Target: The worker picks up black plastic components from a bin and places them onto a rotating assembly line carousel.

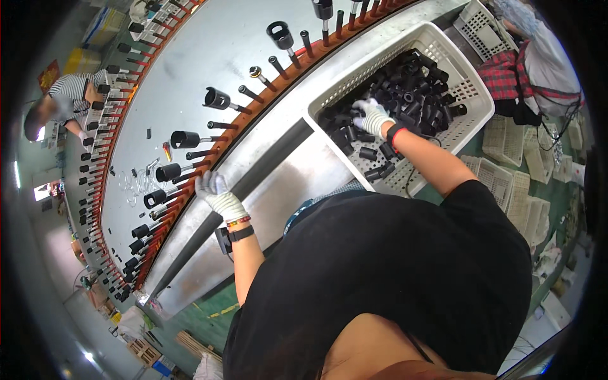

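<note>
My right hand point(372, 117), in a white glove, reaches into a white perforated plastic basket point(472, 95). Its fingers are apart over a heap of short black cylindrical parts point(408, 98); whether the fingertips touch one cannot be made out. Also gloved, my left hand point(218, 195) is raised with its fingers apart at the near edge of a curved brown rail point(237, 126). Beside it, dark rods stick out of the rail, several carrying black cylindrical cups point(168, 171). Nothing shows in the left hand.
A grey metal table point(209, 50) lies inside the curved rail, with clear loops point(136, 183) and small dark pieces on it. Across it is a person in a striped top point(73, 88). Another person's red plaid garment point(500, 76) and stacked white baskets point(503, 142) are at right.
</note>
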Tool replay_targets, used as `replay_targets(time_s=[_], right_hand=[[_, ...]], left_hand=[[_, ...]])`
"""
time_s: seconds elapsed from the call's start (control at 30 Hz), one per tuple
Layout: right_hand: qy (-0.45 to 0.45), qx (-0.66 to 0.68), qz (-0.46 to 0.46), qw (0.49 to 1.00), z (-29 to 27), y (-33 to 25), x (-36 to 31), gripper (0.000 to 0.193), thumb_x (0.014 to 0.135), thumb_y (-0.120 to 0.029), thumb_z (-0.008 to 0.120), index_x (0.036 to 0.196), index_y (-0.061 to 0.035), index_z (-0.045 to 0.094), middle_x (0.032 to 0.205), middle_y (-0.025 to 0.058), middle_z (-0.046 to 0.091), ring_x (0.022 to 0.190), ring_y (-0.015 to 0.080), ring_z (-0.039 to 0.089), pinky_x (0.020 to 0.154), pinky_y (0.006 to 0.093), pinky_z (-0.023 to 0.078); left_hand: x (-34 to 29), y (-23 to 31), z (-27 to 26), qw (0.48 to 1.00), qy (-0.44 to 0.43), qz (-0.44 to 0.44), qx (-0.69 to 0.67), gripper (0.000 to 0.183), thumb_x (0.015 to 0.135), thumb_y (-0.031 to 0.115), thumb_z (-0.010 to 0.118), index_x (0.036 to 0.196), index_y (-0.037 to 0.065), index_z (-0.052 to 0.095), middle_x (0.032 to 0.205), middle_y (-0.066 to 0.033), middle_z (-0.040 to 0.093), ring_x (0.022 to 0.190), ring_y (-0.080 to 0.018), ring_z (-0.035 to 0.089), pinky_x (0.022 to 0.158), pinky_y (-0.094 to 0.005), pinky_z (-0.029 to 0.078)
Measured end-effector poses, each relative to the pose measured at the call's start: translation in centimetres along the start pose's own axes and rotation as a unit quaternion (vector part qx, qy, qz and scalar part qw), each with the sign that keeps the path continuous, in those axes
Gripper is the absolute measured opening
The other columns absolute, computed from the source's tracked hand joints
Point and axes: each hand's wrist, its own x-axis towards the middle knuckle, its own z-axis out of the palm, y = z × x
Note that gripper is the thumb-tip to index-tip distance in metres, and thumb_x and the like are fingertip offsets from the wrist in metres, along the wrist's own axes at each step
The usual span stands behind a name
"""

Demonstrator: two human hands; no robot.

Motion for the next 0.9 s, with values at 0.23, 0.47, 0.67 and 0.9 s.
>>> replay_targets(time_s=[0.23,0.47,0.67,0.9], right_hand=[[0.041,0.117,0.010,0.992,8.7,1.1,2.5,0.062,0.067,-0.027,0.083,0.120,-0.0131,0.055,0.126,0.0193,0.047,0.116,0.0419,0.049,0.102,0.0477,0.042],[-0.204,0.229,0.097,0.947,7.7,2.1,2.8,0.087,0.075,-0.053,0.074,0.142,-0.0049,0.046,0.145,0.0222,0.044,0.135,0.0341,0.040,0.109,0.0372,0.035],[-0.171,0.457,-0.010,0.873,0.0,-1.1,-1.9,0.057,0.082,-0.037,0.075,0.118,0.0051,0.062,0.101,0.0099,0.068,0.092,0.0200,0.062,0.084,0.0301,0.047],[-0.011,0.399,-0.166,0.902,-4.7,-5.8,-7.6,0.047,0.087,-0.030,0.072,0.118,0.0033,0.059,0.097,0.0107,0.068,0.087,0.0162,0.061,0.080,0.0326,0.051]], left_hand=[[-3.5,2.5,3.4,0.987,-0.151,-0.049,-0.005,0.050,0.090,-0.006,0.053,0.137,0.004,0.038,0.120,-0.0166,0.056,0.104,-0.0223,0.059,0.094,-0.0331,0.050],[-7.4,2.3,10.0,0.943,-0.327,-0.065,-0.013,0.034,0.091,0.000,0.057,0.124,0.002,0.050,0.108,-0.0122,0.063,0.098,-0.0190,0.063,0.090,-0.0321,0.051],[-10.4,5.4,16.7,0.891,-0.443,-0.078,0.062,0.045,0.089,0.012,0.066,0.129,0.000,0.049,0.121,-0.0153,0.060,0.111,-0.0217,0.059,0.095,-0.0322,0.047],[-12.7,4.4,19.2,0.893,-0.390,0.102,0.202,0.050,0.090,0.035,0.063,0.128,0.003,0.054,0.127,-0.0179,0.058,0.117,-0.0335,0.054,0.104,-0.0409,0.033]])
